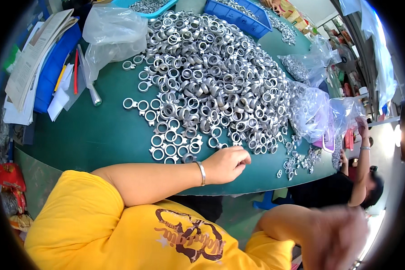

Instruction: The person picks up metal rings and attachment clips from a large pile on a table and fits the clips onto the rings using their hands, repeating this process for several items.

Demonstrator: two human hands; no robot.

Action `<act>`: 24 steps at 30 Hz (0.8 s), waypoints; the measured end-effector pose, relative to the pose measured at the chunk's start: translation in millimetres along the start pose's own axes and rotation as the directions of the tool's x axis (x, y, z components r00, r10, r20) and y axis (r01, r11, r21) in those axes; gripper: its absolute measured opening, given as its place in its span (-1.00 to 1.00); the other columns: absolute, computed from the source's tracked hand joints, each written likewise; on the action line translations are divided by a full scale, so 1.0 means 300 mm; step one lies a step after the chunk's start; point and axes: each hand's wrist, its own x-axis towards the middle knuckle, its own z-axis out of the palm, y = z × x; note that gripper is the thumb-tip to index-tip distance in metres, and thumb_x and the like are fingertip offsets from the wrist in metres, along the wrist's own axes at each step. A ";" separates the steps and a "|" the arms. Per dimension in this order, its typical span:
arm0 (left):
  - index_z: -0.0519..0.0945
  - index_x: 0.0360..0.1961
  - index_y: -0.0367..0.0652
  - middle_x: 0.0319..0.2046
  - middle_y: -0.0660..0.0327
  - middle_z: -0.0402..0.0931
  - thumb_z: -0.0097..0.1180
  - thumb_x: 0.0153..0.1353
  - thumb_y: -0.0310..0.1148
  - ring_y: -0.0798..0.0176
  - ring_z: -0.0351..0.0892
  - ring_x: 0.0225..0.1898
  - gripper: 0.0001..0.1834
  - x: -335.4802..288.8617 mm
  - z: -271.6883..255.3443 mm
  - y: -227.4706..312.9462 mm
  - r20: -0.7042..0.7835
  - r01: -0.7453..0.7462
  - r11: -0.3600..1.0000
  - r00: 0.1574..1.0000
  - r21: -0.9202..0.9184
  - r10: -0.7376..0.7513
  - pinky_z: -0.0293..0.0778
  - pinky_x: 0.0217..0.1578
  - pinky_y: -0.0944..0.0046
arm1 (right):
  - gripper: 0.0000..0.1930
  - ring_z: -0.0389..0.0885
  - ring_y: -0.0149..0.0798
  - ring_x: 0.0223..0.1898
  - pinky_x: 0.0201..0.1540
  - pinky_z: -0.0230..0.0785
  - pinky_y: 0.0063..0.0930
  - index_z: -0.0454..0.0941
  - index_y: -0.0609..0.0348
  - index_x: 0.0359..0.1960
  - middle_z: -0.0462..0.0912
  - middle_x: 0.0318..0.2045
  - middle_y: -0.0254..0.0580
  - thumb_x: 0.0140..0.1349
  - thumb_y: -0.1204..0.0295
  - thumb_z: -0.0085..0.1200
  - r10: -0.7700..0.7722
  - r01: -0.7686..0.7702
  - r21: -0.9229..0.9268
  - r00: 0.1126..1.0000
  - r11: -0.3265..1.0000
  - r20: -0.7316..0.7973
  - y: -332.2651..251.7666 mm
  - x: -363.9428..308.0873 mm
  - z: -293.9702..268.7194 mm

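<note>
A large heap of silvery metal rings [216, 76], each with a small lug on its rim, covers the middle of the green table [117, 121]. My left hand [228, 164], with a bangle at its wrist, is at the near edge of the heap, close to the table's front edge. Its fingers are curled closed, and whatever they may hold is hidden. Just left of it, several rings [166, 146] lie flat in a loose cluster. My right hand [339, 236] is raised at the lower right, away from the table; motion smears its fingers.
Blue bins [240, 20] of metal parts stand at the back. Clear plastic bags [310, 112] and small loose parts [294, 162] lie to the right. A blue file holder [54, 76] with papers and pens is far left. Another person [342, 186] works at the right end.
</note>
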 end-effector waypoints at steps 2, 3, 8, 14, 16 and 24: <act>0.50 -0.32 -0.22 -0.39 0.16 0.46 0.06 0.06 -0.52 0.11 0.51 -0.38 -0.88 0.006 0.024 -0.010 0.063 -0.055 0.998 0.997 0.042 0.052 0.46 -0.33 0.23 | -0.92 0.44 -0.28 -0.44 -0.30 0.29 -0.41 0.48 0.23 -0.60 0.49 -0.54 -0.28 -0.03 0.51 0.07 0.206 -0.299 -0.845 0.951 0.444 -0.229 0.074 -0.196 -0.091; 0.50 -0.34 -0.20 -0.39 0.17 0.46 0.07 0.04 -0.52 0.07 0.51 -0.35 -0.88 0.000 0.023 -0.025 0.125 -0.086 0.990 0.990 0.113 0.071 0.46 -0.32 0.20 | -0.95 0.44 -0.33 -0.46 -0.34 0.34 -0.45 0.53 0.30 -0.49 0.52 -0.46 -0.26 -0.01 0.67 0.06 0.447 -0.407 -0.835 0.866 0.371 -0.224 0.150 -0.279 -0.076; 0.55 -0.41 -0.14 -0.38 0.15 0.51 0.23 -0.11 -0.39 0.02 0.51 -0.28 -0.81 -0.013 0.014 -0.024 0.364 -0.322 0.912 0.906 0.255 0.218 0.45 -0.25 0.06 | -0.82 0.52 -0.17 -0.44 -0.40 0.37 -0.40 0.58 0.20 -0.37 0.53 -0.41 -0.14 -0.05 0.56 0.25 0.830 -0.621 -0.769 0.503 0.152 -0.241 0.265 -0.561 -0.073; 0.56 -0.42 -0.13 -0.40 0.17 0.54 0.24 -0.12 -0.41 0.04 0.51 -0.26 -0.82 -0.010 0.003 -0.007 0.338 -0.302 0.921 0.917 0.245 0.211 0.44 -0.24 0.10 | -0.83 0.46 -0.10 -0.39 -0.34 0.34 -0.30 0.58 0.19 -0.49 0.47 -0.43 -0.15 -0.16 0.51 0.32 0.802 -0.516 -0.845 0.561 0.142 -0.208 0.264 -0.608 -0.076; 0.57 -0.40 -0.12 -0.40 0.18 0.54 0.23 -0.10 -0.41 0.06 0.51 -0.27 -0.82 -0.007 0.004 -0.007 0.358 -0.292 0.923 0.914 0.252 0.191 0.44 -0.24 0.12 | -0.84 0.46 -0.15 -0.41 -0.37 0.35 -0.38 0.56 0.21 -0.48 0.47 -0.41 -0.15 -0.14 0.59 0.29 0.777 -0.580 -0.788 0.587 0.209 -0.226 0.222 -0.606 -0.098; 0.53 -0.52 -0.13 -0.44 0.22 0.50 0.19 -0.07 -0.43 0.08 0.48 -0.34 -0.92 -0.009 0.009 -0.019 0.330 -0.320 0.926 0.912 0.201 0.244 0.41 -0.29 0.16 | -0.81 0.58 -0.11 -0.21 -0.18 0.43 -0.39 0.49 0.26 -0.41 0.59 -0.24 -0.03 -0.09 0.69 0.20 0.775 -0.761 -0.640 0.469 0.111 -0.423 0.037 -0.719 -0.100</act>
